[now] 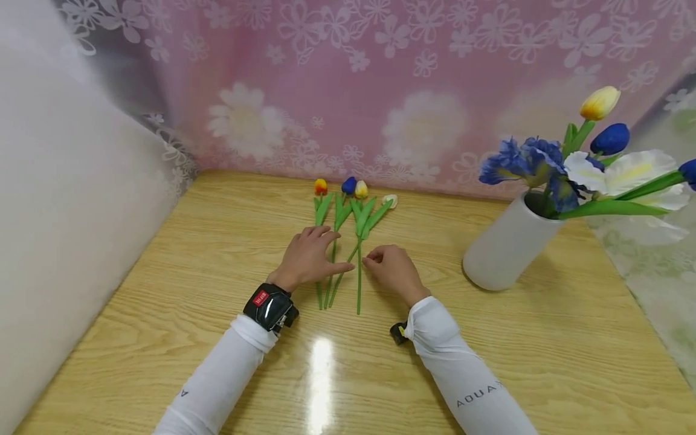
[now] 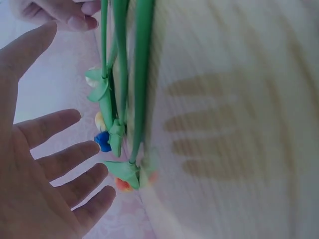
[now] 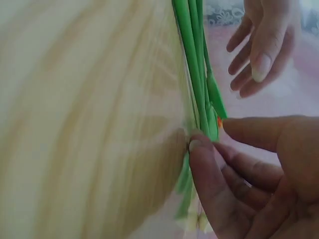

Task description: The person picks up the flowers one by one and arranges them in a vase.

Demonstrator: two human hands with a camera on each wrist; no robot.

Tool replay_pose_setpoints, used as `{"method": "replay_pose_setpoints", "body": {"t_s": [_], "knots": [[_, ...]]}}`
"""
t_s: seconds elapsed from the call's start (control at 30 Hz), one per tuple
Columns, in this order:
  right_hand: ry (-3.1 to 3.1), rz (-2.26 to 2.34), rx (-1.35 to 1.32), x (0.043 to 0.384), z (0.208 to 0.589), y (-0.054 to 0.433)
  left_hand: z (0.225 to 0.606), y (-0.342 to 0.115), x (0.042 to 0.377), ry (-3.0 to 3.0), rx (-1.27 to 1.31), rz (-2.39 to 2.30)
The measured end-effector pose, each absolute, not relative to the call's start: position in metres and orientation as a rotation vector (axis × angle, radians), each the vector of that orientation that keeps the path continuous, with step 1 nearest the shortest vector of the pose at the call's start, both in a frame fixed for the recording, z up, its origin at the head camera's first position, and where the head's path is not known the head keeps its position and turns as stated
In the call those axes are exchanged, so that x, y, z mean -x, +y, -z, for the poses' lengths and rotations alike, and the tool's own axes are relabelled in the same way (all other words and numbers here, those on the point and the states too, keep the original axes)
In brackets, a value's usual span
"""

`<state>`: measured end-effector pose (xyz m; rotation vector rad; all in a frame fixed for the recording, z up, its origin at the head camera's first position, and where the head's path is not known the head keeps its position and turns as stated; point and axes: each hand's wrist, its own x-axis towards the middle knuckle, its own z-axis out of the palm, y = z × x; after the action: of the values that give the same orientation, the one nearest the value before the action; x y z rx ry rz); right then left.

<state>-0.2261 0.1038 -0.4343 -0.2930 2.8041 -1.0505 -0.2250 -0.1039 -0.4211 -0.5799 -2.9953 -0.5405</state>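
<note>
Four stems lie side by side: an orange-red tulip (image 1: 321,186), a blue tulip (image 1: 349,185), a yellow-white tulip (image 1: 361,190) and a white tulip (image 1: 389,200). The white one's stem crosses under or over the yellow-white one's. Above the left stems hovers my left hand (image 1: 311,257), fingers spread and holding nothing; its palm fills the side of the left wrist view. My right hand (image 1: 394,272) is just right of the yellow-white tulip's stem (image 1: 359,284). In the right wrist view its thumb and index fingertip stand apart beside the green stems (image 3: 197,64), with the index low at the tabletop.
A white vase (image 1: 502,248) stands at the right, holding blue irises (image 1: 522,160), a white flower (image 1: 638,175) and more tulips. The wooden table (image 1: 190,260) meets a pink floral curtain (image 1: 337,78) at the back and a white wall (image 1: 70,199) at the left.
</note>
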Motion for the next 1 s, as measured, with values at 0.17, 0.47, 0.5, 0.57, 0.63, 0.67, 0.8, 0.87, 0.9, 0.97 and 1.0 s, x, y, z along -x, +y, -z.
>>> {"method": "replay_pose_setpoints", "body": {"t_s": [0.17, 0.47, 0.5, 0.57, 0.63, 0.67, 0.8, 0.87, 0.9, 0.97, 1.0], "knots": [[2.808, 1.008, 0.243, 0.23, 0.428, 0.095, 0.422, -0.104, 0.222, -2.987, 0.582, 0.569], [2.751, 0.991, 0.152, 0.235, 0.428, 0.099, 0.424, -0.099, 0.219, -2.956, 0.615, 0.62], [2.727, 1.027, 0.132, 0.235, 0.43, 0.1, 0.424, -0.099, 0.218, -2.954, 0.615, 0.628], [2.679, 1.101, 0.108, 0.236, 0.432, 0.101, 0.424, -0.099, 0.217, -2.951, 0.617, 0.648], [2.633, 1.174, 0.097, 0.235, 0.433, 0.102, 0.423, -0.099, 0.215, -2.945, 0.62, 0.666], [2.611, 1.209, 0.088, 0.235, 0.433, 0.102, 0.422, -0.099, 0.215, -2.94, 0.622, 0.672], [2.6, 1.301, 0.1, 0.23, 0.431, 0.107, 0.418, -0.099, 0.215, -2.939, 0.609, 0.68], [2.577, 1.375, 0.104, 0.228, 0.43, 0.11, 0.416, -0.099, 0.216, -2.939, 0.597, 0.683], [2.565, 1.413, 0.108, 0.226, 0.428, 0.112, 0.415, -0.099, 0.217, -2.939, 0.59, 0.692], [2.55, 1.485, 0.115, 0.224, 0.426, 0.115, 0.413, -0.099, 0.218, -2.932, 0.577, 0.719], [2.551, 1.514, 0.126, 0.223, 0.425, 0.116, 0.412, -0.1, 0.218, -2.928, 0.573, 0.732]]}}
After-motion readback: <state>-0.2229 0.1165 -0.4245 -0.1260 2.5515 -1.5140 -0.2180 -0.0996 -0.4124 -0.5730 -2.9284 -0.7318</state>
